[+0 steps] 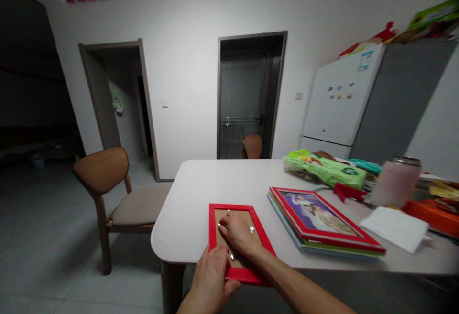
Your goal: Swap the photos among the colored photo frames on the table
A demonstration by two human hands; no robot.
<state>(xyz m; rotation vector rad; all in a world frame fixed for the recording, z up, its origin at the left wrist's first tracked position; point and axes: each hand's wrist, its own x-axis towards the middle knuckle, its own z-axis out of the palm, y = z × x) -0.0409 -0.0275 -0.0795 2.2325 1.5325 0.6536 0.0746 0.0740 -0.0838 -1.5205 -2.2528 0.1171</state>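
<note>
At the near table edge [179,254], left hand [212,268] clasps red frame [244,276], backing [243,217] fitted, clips [251,229] perhaps unfinished; right hand [238,232] pinch unclear.

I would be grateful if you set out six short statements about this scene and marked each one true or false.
1. The left hand holds the near left corner of a red frame. True.
2. The red frame lies with its front facing up. False: its brown backing board faces up.
3. The right hand is over the brown backing board. True.
4. A pinkish bottle is on the table, to the right of a stack of frames. True.
5. The pinkish bottle lies on its side. False: it stands upright.
6. Only red edges show in the stack of frames. False: green and pale bluish edges show beneath the red one.
</note>
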